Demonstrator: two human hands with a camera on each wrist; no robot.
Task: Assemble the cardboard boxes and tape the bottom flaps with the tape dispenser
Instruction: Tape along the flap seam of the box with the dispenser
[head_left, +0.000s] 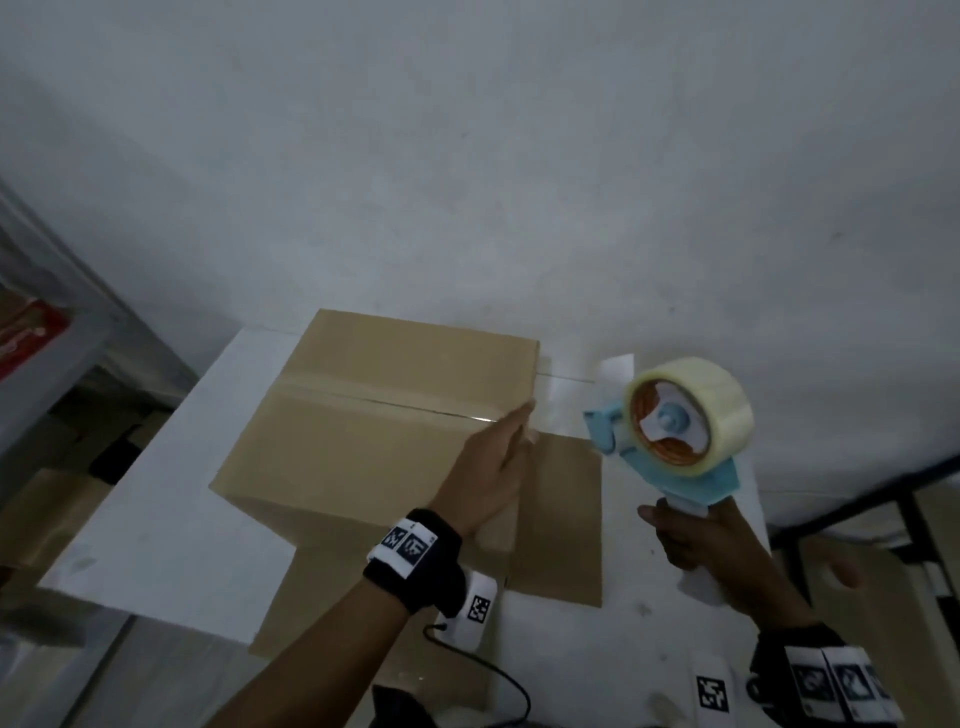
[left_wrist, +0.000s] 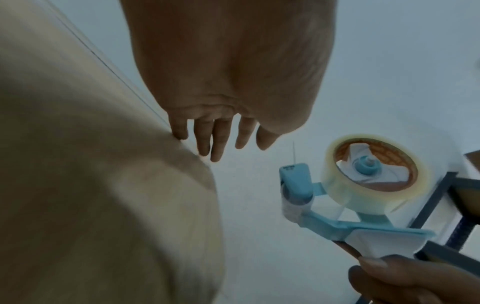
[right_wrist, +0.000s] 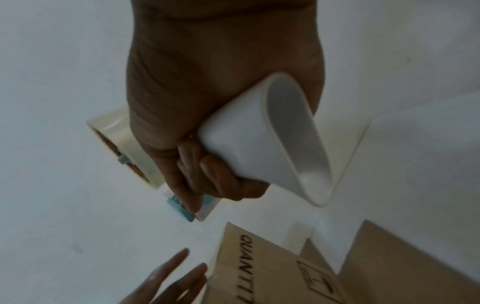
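Head view shows the left hand (head_left: 488, 467) lying flat, fingers straight and together, on the right edge of the cardboard box (head_left: 363, 415), its fingertips reaching the taped seam (head_left: 395, 402) that crosses the box top. Left wrist view has those fingers (left_wrist: 218, 139) spread slightly and extended past the box (left_wrist: 91, 185) corner, only the nearest one touching the cardboard. To the right of the box, apart from it and raised, the right hand (head_left: 701, 540) is wrapped tightly round the white handle of the tape dispenser (head_left: 675, 421); right wrist view confirms the fingers (right_wrist: 215, 174) curled around the handle (right_wrist: 259, 139). The dispenser's blue head points toward the box, its clear tape roll (head_left: 696, 410) upright above the fist. The box stands on a white table (head_left: 171, 509), over a flattened cardboard sheet (head_left: 561, 519) that juts out to the box's right.
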